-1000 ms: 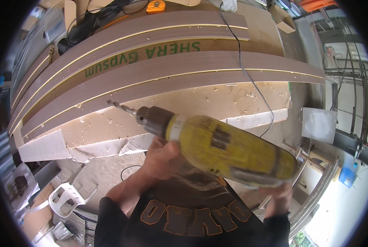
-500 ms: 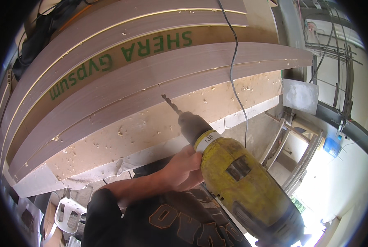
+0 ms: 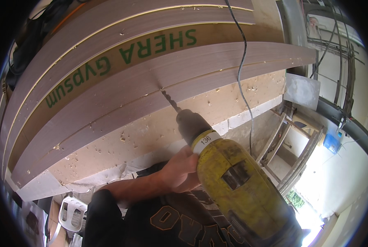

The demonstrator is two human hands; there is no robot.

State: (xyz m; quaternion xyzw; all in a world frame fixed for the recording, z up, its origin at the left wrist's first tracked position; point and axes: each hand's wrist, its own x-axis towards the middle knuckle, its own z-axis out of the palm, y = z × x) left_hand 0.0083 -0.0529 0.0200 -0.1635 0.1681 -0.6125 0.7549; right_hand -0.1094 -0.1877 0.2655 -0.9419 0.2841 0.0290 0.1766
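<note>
A scuffed yellow power drill (image 3: pixel 241 185) with a dark chuck (image 3: pixel 192 125) and a white band fills the lower middle. My left hand (image 3: pixel 179 171) is closed around the front of its body, just behind the chuck. My right hand is out of sight. From the chuck a dark spiral drill bit (image 3: pixel 170 101) points up and left. Its tip appears to meet the grooved brown-mauve plank (image 3: pixel 217 66) along the groove line, beside a few pale shavings.
Behind the plank lie more long planks (image 3: pixel 159 14) and a tan board with green lettering (image 3: pixel 151 43). A black cable (image 3: pixel 241 61) crosses them. Shavings dot the tan board (image 3: pixel 151 127) in front. A wooden frame (image 3: pixel 289 152) stands at right, a white plastic chair (image 3: pixel 72 213) at lower left.
The bit's tip has moved slightly up and left, from just short of the groove onto it. The whole drill has shifted a little left, with my left hand still on it.
</note>
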